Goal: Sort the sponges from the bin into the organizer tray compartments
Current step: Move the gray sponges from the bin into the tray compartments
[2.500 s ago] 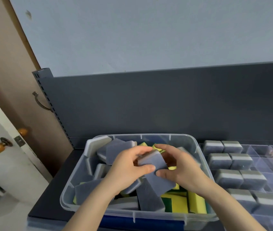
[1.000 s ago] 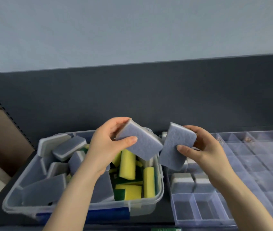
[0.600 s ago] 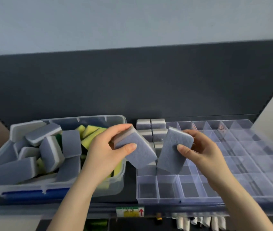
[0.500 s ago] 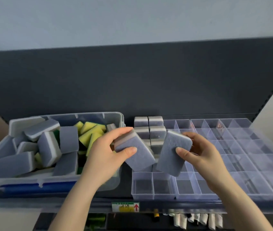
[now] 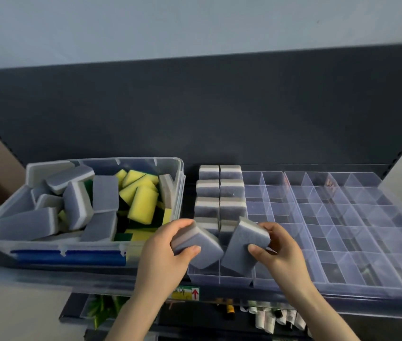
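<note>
My left hand (image 5: 163, 257) grips a grey sponge (image 5: 198, 247), tilted, above the front-left compartments of the clear organizer tray (image 5: 342, 242). My right hand (image 5: 281, 252) grips a second grey sponge (image 5: 245, 244) just to the right of it, over the second column. The two sponges almost touch. Behind them, several grey sponges (image 5: 219, 190) fill the tray's two left columns. The clear bin (image 5: 72, 247) at left holds several grey and yellow-green sponges (image 5: 143, 203).
A dark back panel (image 5: 195, 107) rises behind bin and tray. The tray's other compartments to the right hold no sponges. Below the shelf edge a lower shelf shows small items and a label with a red arrow (image 5: 187, 292).
Both hands lifted a grey sponge each out of the bin, carried them right, and have come lower over the tray's front-left compartments. My view shifted right and down.
</note>
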Available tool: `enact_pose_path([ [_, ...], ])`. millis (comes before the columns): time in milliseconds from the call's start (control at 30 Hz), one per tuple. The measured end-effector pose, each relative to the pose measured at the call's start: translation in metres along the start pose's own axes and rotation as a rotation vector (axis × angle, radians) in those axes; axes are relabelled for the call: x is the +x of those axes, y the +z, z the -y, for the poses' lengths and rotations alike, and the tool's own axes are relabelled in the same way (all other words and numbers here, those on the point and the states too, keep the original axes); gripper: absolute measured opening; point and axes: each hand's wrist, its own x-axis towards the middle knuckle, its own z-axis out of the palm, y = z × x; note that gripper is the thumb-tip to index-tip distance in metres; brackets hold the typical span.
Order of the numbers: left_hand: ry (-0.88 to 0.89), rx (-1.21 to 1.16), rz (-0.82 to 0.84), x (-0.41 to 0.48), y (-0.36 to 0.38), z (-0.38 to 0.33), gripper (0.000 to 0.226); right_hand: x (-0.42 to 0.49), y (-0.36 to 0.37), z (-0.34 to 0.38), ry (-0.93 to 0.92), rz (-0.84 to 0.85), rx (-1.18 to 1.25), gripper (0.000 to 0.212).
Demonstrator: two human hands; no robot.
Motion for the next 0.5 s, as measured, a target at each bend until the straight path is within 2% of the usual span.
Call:
enact_pose_path([
  [100,0.012,0.062,0.043,-0.001,-0.002,0.002,0.049,-0.001,-0.001,0.000,-0.038,0.037,-0.080,0.038],
  [300,0.053,0.219,0.255,0.009,-0.004,-0.006,0.045,-0.003,0.003,0.006,-0.134,0.138,-0.323,0.055],
  [500,0.040,0.381,0.423,0.018,0.011,-0.006,0.049,-0.003,0.008,-0.002,-0.152,0.239,-0.645,0.047],
])
